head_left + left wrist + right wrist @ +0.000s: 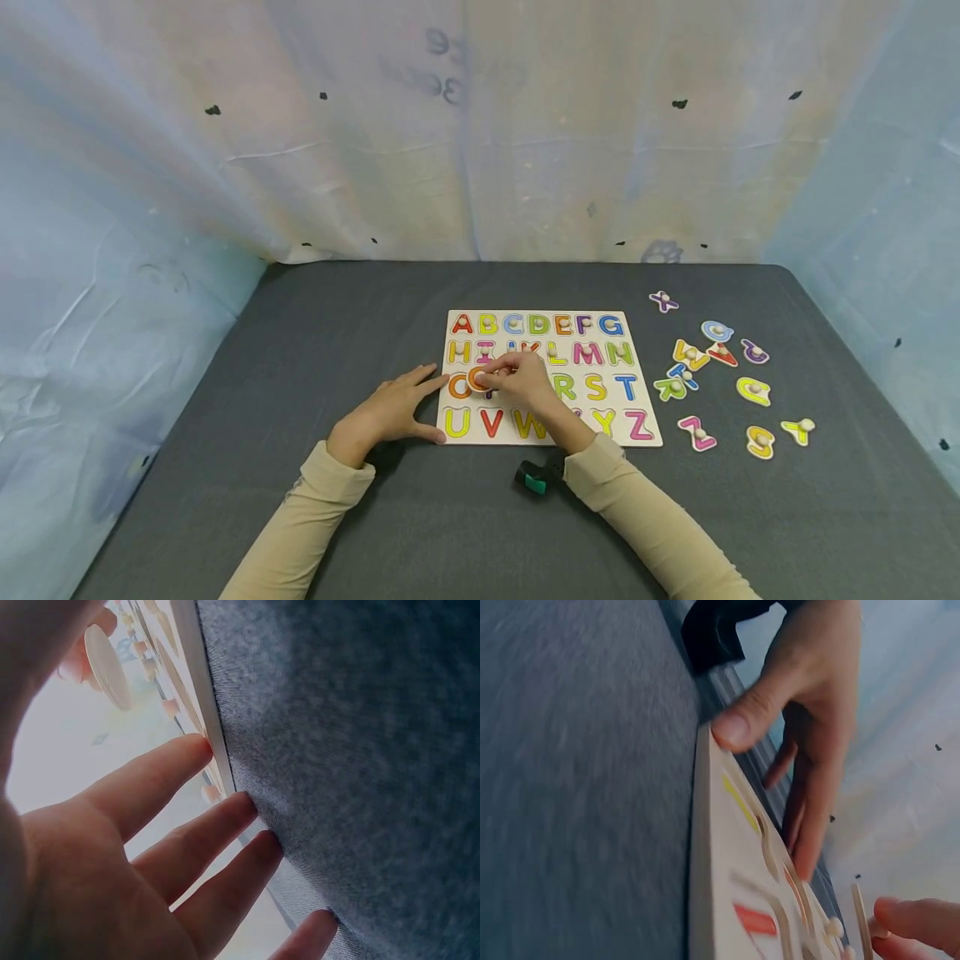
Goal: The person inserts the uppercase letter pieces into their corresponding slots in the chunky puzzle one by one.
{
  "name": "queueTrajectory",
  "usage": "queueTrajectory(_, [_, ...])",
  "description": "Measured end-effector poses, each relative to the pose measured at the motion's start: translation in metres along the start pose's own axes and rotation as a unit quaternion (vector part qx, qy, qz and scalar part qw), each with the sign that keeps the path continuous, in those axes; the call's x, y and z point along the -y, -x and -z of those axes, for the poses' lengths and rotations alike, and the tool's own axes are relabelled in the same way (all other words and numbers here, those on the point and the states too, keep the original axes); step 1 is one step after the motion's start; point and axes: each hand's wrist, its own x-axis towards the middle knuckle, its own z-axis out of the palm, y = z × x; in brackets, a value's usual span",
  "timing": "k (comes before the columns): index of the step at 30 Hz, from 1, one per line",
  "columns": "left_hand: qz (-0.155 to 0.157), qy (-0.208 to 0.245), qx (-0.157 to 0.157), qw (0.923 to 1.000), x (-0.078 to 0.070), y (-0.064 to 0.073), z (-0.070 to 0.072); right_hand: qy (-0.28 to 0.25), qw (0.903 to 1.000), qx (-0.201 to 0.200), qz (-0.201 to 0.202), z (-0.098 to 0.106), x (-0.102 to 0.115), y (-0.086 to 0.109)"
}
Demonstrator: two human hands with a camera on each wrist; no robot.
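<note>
My right hand (521, 382) pinches a round orange letter piece (476, 380) over the left part of the wooden alphabet board (555, 402). In the left wrist view this letter piece (107, 667) is tilted up, clear of the board. The printed orange O recess (457, 386) lies just left of it. Spread fingers of my left hand (393, 410) rest along the board's left edge, with the thumb at its near corner. In the right wrist view the left thumb (735, 729) touches that corner. Knobbed letters fill much of the upper two rows.
Several loose knobbed letters lie right of the board, among them a purple X (663, 301), a yellow W (690, 355), a pink Z (697, 433) and a yellow Y (798, 431). A black device with a green patch (536, 482) sits below the right wrist. Plastic sheeting (480, 167) hangs behind the dark table.
</note>
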Motion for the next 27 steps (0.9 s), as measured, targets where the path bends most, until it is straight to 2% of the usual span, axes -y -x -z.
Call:
queueTrajectory(4, [-0.001,-0.007,-0.005,1.0,0.003,-0.002,-0.002,-0.011,0.9998,0.012,-0.014,-0.01,0.004,0.001])
queueTrajectory(12, [-0.004,-0.008,-0.011,0.9999,0.004,-0.001,-0.003,0.007,0.9999,0.011,-0.011,-0.026,0.007,-0.003])
queueTrajectory(20, [-0.002,-0.003,-0.012,0.9999,0.004,-0.002,-0.002,0.038,0.9983,0.001,-0.044,-0.031,0.017,-0.004])
queueTrajectory(27, [-0.003,-0.005,-0.014,0.9999,0.005,-0.002,-0.004,0.032,0.9969,0.005,-0.072,-0.03,0.02,-0.004])
